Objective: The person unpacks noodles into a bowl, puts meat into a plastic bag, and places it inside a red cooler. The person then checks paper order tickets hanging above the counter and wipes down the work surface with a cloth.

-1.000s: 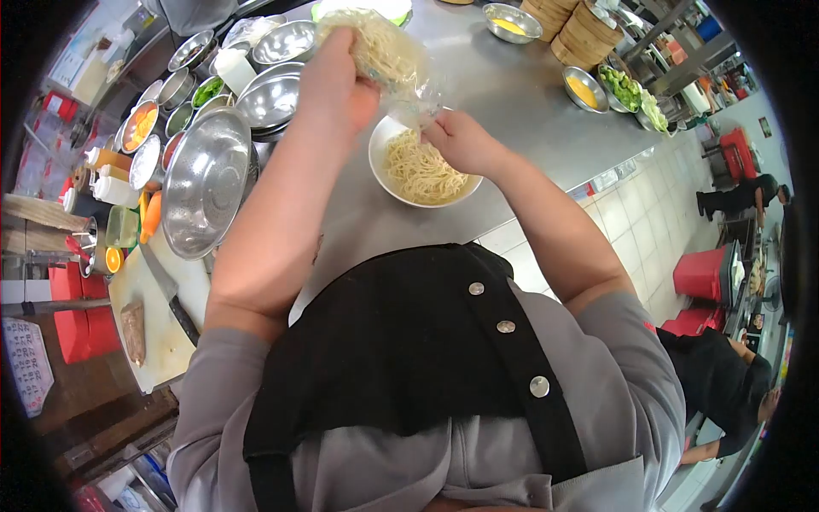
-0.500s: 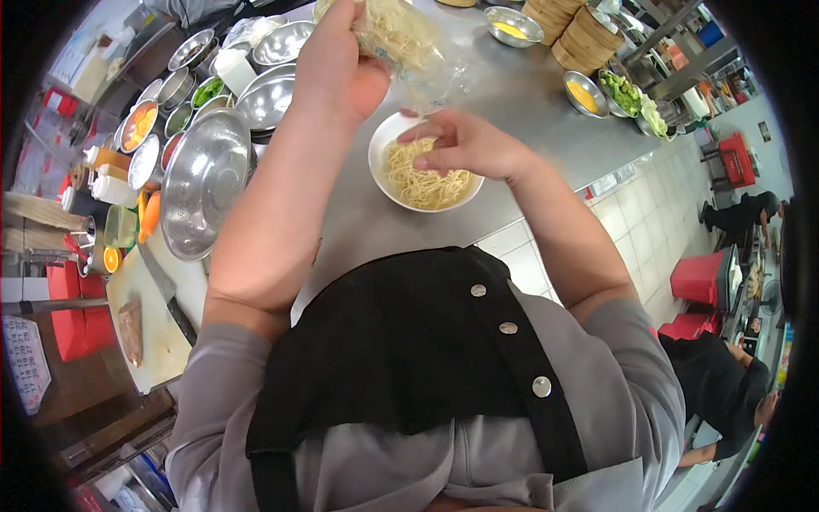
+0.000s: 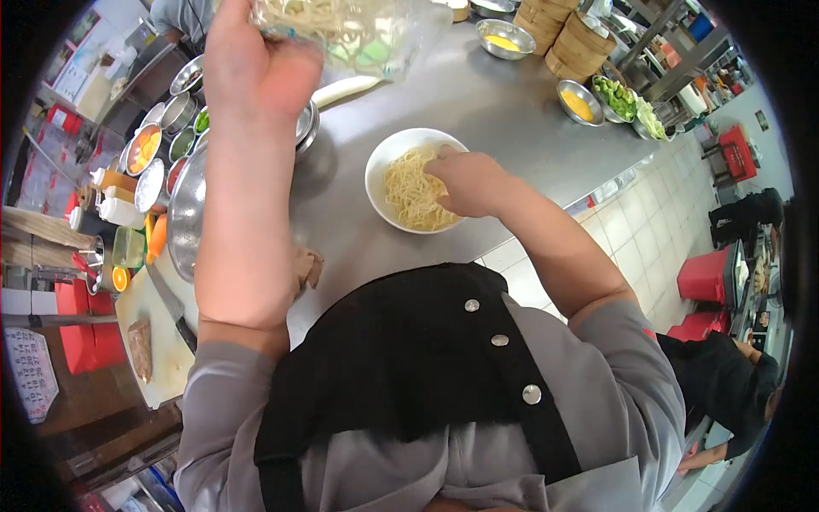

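Note:
My left hand (image 3: 269,64) is at the top of the view, closed on a clear plastic bag of noodles (image 3: 341,30). My right hand (image 3: 469,182) reaches over the right rim of a white bowl (image 3: 373,183), its fingertips down at the pale yellow noodles (image 3: 414,192) inside. The fingers of that hand are partly hidden, and whether they grip any noodles cannot be made out. The bowl stands on the steel table (image 3: 345,158).
Metal bowls (image 3: 179,111) of ingredients crowd the left, beside a cutting board (image 3: 166,367) with a knife (image 3: 171,303). Bamboo steamers (image 3: 580,49) and bowls of yellow liquid (image 3: 576,104) stand at the upper right. Co-workers (image 3: 725,380) are at the far right.
My left hand has moved up and left with the bag, away from the bowl. My right hand has let go of the bag and come down to the noodles in the bowl.

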`<control>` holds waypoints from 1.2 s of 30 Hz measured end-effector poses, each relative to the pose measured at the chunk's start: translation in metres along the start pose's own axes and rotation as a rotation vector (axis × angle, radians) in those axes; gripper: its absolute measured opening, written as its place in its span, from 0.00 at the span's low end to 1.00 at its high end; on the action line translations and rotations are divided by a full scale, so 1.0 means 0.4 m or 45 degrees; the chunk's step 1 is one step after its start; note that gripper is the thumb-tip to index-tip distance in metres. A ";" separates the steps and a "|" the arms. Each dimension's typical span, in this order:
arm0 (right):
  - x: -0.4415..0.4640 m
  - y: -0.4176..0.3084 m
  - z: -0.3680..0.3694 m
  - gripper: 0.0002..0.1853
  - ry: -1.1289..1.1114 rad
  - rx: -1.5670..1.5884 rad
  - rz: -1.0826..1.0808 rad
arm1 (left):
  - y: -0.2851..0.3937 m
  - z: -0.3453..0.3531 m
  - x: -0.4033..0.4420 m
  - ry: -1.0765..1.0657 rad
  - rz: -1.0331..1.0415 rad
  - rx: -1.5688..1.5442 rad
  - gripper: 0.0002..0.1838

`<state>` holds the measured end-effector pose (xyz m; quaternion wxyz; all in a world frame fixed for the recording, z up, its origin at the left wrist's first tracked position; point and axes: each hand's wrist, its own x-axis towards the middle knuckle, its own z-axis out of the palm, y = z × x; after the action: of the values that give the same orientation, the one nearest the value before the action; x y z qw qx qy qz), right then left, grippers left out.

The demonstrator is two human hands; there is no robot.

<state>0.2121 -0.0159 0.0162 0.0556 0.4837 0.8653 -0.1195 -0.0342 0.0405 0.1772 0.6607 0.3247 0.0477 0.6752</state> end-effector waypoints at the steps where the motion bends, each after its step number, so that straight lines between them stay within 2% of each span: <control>1: -0.008 0.018 -0.019 0.22 0.148 0.061 -0.087 | -0.006 0.008 0.002 0.099 -0.016 0.060 0.20; 3: -0.027 0.046 -0.056 0.28 0.446 0.185 -0.258 | -0.038 0.021 -0.021 0.293 -0.057 0.182 0.20; 4: -0.030 0.042 -0.094 0.27 0.421 0.513 -0.148 | -0.059 0.011 -0.027 0.392 -0.080 0.243 0.20; 5: -0.030 0.031 -0.144 0.27 0.392 0.842 -0.033 | -0.050 -0.141 0.007 -0.283 -0.430 -0.328 0.21; 6: -0.029 0.029 -0.170 0.26 0.360 1.173 0.087 | -0.073 -0.120 0.004 -0.050 -0.369 -0.200 0.21; 8: -0.015 0.046 -0.156 0.20 0.436 1.529 0.055 | -0.142 -0.059 -0.024 0.413 -0.240 0.061 0.22; 9: -0.010 0.057 -0.152 0.18 0.470 1.707 0.030 | -0.170 -0.052 -0.027 0.482 -0.240 0.061 0.22; 12: -0.013 0.100 -0.161 0.13 0.526 1.698 0.016 | -0.244 -0.078 -0.011 0.556 -0.358 0.117 0.23; 13: -0.020 0.113 -0.176 0.14 0.637 1.739 0.023 | -0.270 -0.106 -0.002 0.462 -0.406 0.115 0.23; 15: -0.032 0.136 -0.222 0.14 0.851 1.793 0.141 | -0.311 -0.136 -0.015 0.491 -0.644 0.250 0.25; 16: -0.027 0.182 -0.226 0.14 0.870 1.743 0.117 | -0.326 -0.138 -0.019 0.500 -0.763 0.316 0.27; 17: -0.024 0.211 -0.227 0.14 0.873 1.717 0.237 | -0.331 -0.147 -0.017 0.647 -0.959 0.362 0.34; 20: -0.001 0.335 -0.172 0.13 0.763 1.633 0.461 | -0.332 -0.162 -0.053 0.570 -0.933 0.733 0.36; 21: 0.007 0.371 -0.134 0.13 0.703 1.608 0.515 | -0.323 -0.167 -0.062 0.519 -0.932 0.710 0.35; 24: -0.002 0.415 -0.068 0.12 0.623 1.875 0.442 | -0.286 -0.182 -0.082 0.404 -0.904 0.685 0.31; 28: 0.010 0.500 -0.084 0.14 0.918 2.172 0.284 | -0.232 -0.174 -0.145 0.369 -0.830 0.914 0.25; 29: 0.010 0.531 -0.105 0.16 0.945 2.172 0.337 | -0.221 -0.176 -0.164 0.360 -0.799 1.002 0.23; 32: 0.025 0.632 -0.145 0.17 1.083 2.308 0.217 | -0.195 -0.187 -0.227 0.474 -0.738 1.131 0.22; 36: 0.059 0.772 -0.208 0.17 1.283 2.257 0.200 | -0.172 -0.235 -0.333 0.712 -0.735 1.266 0.21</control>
<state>0.4639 0.1805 0.0441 -0.6848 0.4002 0.3543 -0.4954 -0.0334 -0.0398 0.0194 0.5489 0.3781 0.6115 0.4265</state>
